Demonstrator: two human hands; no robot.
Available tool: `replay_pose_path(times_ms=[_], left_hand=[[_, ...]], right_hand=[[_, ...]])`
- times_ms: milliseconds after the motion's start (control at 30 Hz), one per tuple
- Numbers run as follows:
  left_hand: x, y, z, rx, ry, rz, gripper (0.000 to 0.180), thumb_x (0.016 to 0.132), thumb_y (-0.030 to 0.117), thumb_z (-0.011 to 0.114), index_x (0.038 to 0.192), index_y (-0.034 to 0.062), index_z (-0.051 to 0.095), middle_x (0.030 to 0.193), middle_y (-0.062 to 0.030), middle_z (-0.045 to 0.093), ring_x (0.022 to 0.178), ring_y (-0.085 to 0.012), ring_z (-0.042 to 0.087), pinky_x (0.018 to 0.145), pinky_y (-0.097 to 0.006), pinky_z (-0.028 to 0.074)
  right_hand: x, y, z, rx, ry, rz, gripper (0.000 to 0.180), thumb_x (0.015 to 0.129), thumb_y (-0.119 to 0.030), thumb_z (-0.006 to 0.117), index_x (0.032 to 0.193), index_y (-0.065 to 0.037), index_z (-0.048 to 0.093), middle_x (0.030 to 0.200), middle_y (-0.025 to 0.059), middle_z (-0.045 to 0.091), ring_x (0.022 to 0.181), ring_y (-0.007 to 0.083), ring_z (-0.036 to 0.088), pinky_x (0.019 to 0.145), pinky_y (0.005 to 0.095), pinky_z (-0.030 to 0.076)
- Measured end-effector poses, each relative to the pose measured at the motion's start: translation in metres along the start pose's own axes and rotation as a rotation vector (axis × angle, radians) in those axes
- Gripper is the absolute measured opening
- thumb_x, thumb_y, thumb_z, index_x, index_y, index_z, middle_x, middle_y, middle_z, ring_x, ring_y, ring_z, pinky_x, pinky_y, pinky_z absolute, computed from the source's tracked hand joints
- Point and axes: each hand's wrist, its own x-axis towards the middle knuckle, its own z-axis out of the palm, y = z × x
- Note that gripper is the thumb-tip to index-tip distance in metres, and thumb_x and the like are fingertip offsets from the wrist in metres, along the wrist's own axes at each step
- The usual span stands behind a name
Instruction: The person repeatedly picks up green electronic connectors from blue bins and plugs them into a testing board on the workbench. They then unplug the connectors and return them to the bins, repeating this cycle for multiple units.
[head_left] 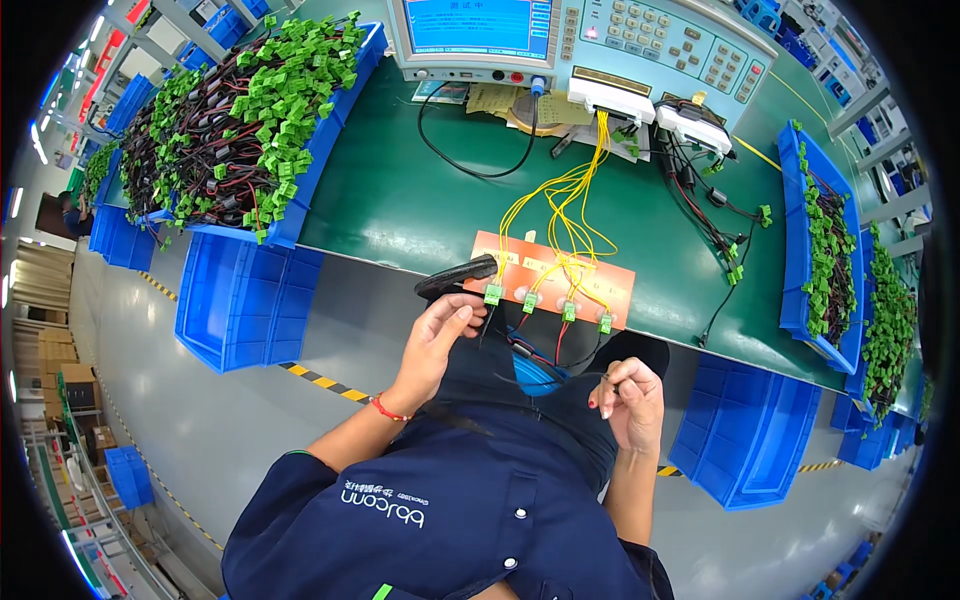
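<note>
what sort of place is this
Probably a factory workshop for cables: a test machine with a screen stands on the green bench, and blue bins hold heaps of dark cables with green plugs.

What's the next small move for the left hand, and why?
Probably pinch the leftmost green connector and check its seating: the left hand's fingertips are right beside it, though contact is unclear. It sits at the near edge of the orange board, where the yellow wires come down, so a loose fit could matter.
</note>
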Motion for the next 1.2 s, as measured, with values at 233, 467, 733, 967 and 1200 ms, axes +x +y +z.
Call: replay_pose_path(times_ms=[233,467,733,967,1200], left_hand=[[0.010,0.004,0.024,-0.059,-0.215,-0.070,0.034,0.105,0.027,0.051,0.115,-0.0025,0.065,0.104,-0.0082,0.069,0.095,-0.0148,0.064,0.091,-0.031,0.049],[0.009,0.010,0.035,-0.164,-0.263,-0.282,0.033,0.105,0.030,0.049,0.108,0.0013,0.065,0.078,-0.0002,0.058,0.068,-0.0074,0.053,0.066,-0.024,0.044],[0.001,0.008,0.038,-0.255,-0.278,-0.355,0.028,0.106,0.026,0.047,0.101,0.0028,0.063,0.064,0.0063,0.037,0.053,-0.0029,0.031,0.050,-0.021,0.027],[0.003,0.008,0.039,-0.290,-0.294,-0.354,0.027,0.107,0.024,0.045,0.096,0.0037,0.059,0.061,0.0078,0.032,0.052,-0.0028,0.027,0.048,-0.021,0.024],[-0.022,0.009,0.028,-0.257,-0.415,-0.442,0.034,0.106,0.028,0.049,0.085,0.0045,0.061,0.059,0.0073,0.036,0.053,-0.0037,0.032,0.050,-0.023,0.026]], right_hand=[[0.004,-0.001,0.001,-0.947,0.210,-0.111,0.019,0.094,-0.012,0.068,0.106,0.002,0.063,0.101,0.0090,0.064,0.092,0.0178,0.062,0.088,0.0294,0.048],[0.020,0.010,0.033,-0.391,-0.001,0.057,0.033,0.098,-0.009,0.058,0.129,0.003,0.053,0.126,0.0142,0.060,0.119,0.0189,0.056,0.103,0.0331,0.042],[0.039,0.021,0.042,-0.047,0.081,0.233,0.026,0.104,-0.023,0.054,0.113,0.000,0.061,0.076,0.0020,0.059,0.064,0.0096,0.056,0.062,0.0237,0.047],[0.034,0.026,0.046,-0.024,0.047,0.276,0.028,0.106,-0.026,0.051,0.108,-0.001,0.062,0.064,-0.0064,0.037,0.052,0.0038,0.031,0.049,0.0218,0.029],[0.023,0.028,0.047,-0.140,0.026,0.257,0.027,0.106,-0.027,0.050,0.101,-0.004,0.061,0.062,-0.0081,0.037,0.051,0.0016,0.028,0.046,0.0222,0.024]])
